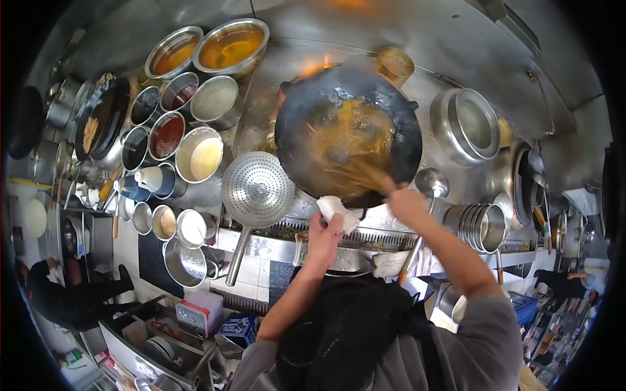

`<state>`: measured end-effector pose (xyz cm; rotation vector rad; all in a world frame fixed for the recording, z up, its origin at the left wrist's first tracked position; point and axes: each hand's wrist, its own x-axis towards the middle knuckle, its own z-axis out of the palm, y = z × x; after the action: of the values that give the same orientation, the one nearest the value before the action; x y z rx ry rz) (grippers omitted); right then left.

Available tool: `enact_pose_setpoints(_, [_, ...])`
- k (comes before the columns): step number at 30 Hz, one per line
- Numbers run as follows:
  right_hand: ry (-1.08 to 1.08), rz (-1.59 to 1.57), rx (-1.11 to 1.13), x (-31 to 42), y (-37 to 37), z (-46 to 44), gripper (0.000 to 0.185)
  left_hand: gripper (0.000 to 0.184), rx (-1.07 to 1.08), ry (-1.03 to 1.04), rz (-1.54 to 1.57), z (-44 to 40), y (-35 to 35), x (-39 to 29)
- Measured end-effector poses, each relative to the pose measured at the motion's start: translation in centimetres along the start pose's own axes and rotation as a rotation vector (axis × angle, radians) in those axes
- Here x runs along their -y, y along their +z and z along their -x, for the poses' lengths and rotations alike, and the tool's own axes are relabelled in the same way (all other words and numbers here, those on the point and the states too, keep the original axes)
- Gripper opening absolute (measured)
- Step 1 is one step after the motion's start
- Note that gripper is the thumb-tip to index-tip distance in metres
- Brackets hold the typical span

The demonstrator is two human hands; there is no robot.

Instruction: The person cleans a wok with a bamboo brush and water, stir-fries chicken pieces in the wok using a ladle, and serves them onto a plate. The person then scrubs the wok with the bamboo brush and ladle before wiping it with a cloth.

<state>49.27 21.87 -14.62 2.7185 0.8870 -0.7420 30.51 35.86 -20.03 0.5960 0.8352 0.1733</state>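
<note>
A large black wok (293, 140) sits over the burner, with steaming brown liquid (345, 130) swirling inside. My left hand (323, 238) is closed on a folded white cloth (337, 214) at the wok's near rim. Over the wok's near right side, my right hand (408, 204) grips what looks like a bamboo wok brush (366, 174). The brush end dips into the liquid and is smeared by motion and steam. Just right of that hand lies a metal ladle (432, 181), its handle pointing toward me.
A perforated strainer (259, 189) lies left of the wok. Beyond it stand several sauce pots (167, 135) and two bowls of orange liquid (231, 49). Flames (316, 66) show behind the wok. At right are stacked pans (466, 124) and nested metal pots (481, 228).
</note>
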Motion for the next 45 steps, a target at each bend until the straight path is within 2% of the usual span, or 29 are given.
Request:
enact_pose_setpoints(2, [0.082,0.129,-0.098,-4.7,-0.6,-3.0,0.068,0.048,-0.031,0.003,-0.013,-0.4,-0.4,0.6])
enact_pose_setpoints(3, [0.104,0.096,-0.188,-5.5,-1.8,-5.1,0.069,0.048,-0.004,0.012,-0.011,-0.7,-0.6,0.8])
enact_pose_setpoints(5, [0.019,-0.088,-0.377,-3.8,-4.1,-10.2,0.066,0.048,0.019,0.030,0.000,-1.2,-0.9,1.4])
enact_pose_setpoints(7, [-0.165,-0.441,-0.421,-0.6,-2.8,-16.3,0.061,0.047,0.032,0.045,0.001,-1.1,-0.9,1.2])
enact_pose_setpoints(8, [0.015,-0.799,-0.080,4.5,-7.0,-12.5,0.059,0.046,0.056,0.054,0.003,-1.1,-0.7,1.1])
enact_pose_setpoints(10, [-0.103,-1.046,-0.182,8.8,-4.1,-12.9,0.066,0.045,0.045,0.032,-0.063,-1.1,-0.5,0.8])
enact_pose_setpoints(12, [-0.117,-1.046,-0.073,10.9,-3.8,-10.1,0.066,0.045,0.034,0.094,-0.103,-1.2,-0.4,0.7])
enact_pose_setpoints(14, [-0.160,-1.049,0.167,10.2,-4.0,-6.1,0.066,0.046,0.062,0.080,-0.115,-1.2,-0.2,0.6])
enact_pose_setpoints(16, [-0.266,-0.806,0.148,7.6,-3.5,-2.4,0.067,0.046,0.052,0.122,-0.069,-1.4,-0.4,0.9])
enact_pose_setpoints(18, [-0.370,-0.428,0.052,2.5,-0.5,-0.1,0.065,0.046,0.051,0.100,-0.077,-1.0,-0.2,0.7])
enact_pose_setpoints(19, [-0.310,-0.357,0.106,-0.2,-1.8,2.5,0.061,0.046,0.036,0.094,-0.085,-1.2,-0.4,0.8])
enact_pose_setpoints(21, [0.015,-0.049,0.223,-4.3,-4.9,3.6,0.059,0.047,0.019,0.087,-0.093,-1.1,-0.5,0.9])
enact_pose_setpoints(22, [0.161,0.077,0.109,-6.0,-5.2,2.6,0.059,0.047,0.011,0.080,-0.116,-0.9,-0.3,0.6])
enact_pose_setpoints(23, [0.180,0.171,-0.042,-7.5,-5.0,0.4,0.059,0.047,0.002,0.076,-0.139,-1.0,-0.1,0.5])
enact_pose_setpoints(25, [0.081,0.063,-0.223,-7.8,-4.6,-6.0,0.059,0.050,0.020,0.085,-0.097,-1.0,-0.3,0.6])
enact_pose_setpoints(27, [0.094,-0.110,-0.203,-2.4,-4.7,-10.5,0.059,0.053,0.030,0.091,-0.052,-1.0,-0.3,0.9])
enact_pose_setpoints(28, [0.097,-0.226,-0.113,0.7,-4.6,-11.6,0.059,0.052,0.038,0.097,-0.041,-0.8,-0.3,1.0])
enact_pose_setpoints(30, [0.019,-0.494,-0.244,5.5,-1.9,-12.1,0.056,0.051,0.049,0.111,-0.032,-0.8,-0.4,1.0])
enact_pose_setpoints(32, [-0.092,-0.548,-0.310,7.5,-0.2,-10.2,0.055,0.049,0.050,0.093,-0.037,-1.2,-0.6,1.1])
enact_pose_setpoints(33, [-0.093,-0.520,-0.258,7.6,0.2,-9.1,0.061,0.049,0.058,0.097,-0.036,-0.9,-0.4,0.9])
enact_pose_setpoints(35, [-0.219,-0.501,-0.269,6.1,1.3,-6.2,0.059,0.049,0.063,0.087,-0.032,0.0,0.1,0.6])
enact_pose_setpoints(37, [-0.206,-0.422,-0.086,3.5,0.4,-2.2,0.057,0.050,0.078,0.067,-0.036,0.0,-0.1,0.6])
enact_pose_setpoints(39, [-0.264,-0.234,-0.013,-0.7,-1.0,2.0,0.057,0.051,0.085,0.041,-0.042,0.1,-0.3,0.4])
enact_pose_setpoints(40, [-0.149,-0.074,0.161,-1.8,-3.9,3.7,0.059,0.047,0.058,0.044,-0.047,0.4,0.1,0.2])
enact_pose_setpoints(41, [-0.015,0.083,0.219,-2.9,-5.6,4.0,0.062,0.044,0.029,0.049,-0.048,0.5,0.4,0.2])
enact_pose_setpoints(42, [0.081,0.098,0.137,-6.1,-4.4,2.5,0.063,0.044,0.020,0.044,-0.045,0.6,0.4,0.2])
enact_pose_setpoints(43, [0.133,0.219,-0.048,-8.0,-4.0,0.4,0.061,0.043,0.023,0.044,-0.057,0.5,0.4,0.2])
enact_pose_setpoints(45, [0.096,0.085,-0.229,-8.3,-5.4,-5.0,0.060,0.043,0.015,0.053,-0.067,0.3,0.3,0.2])
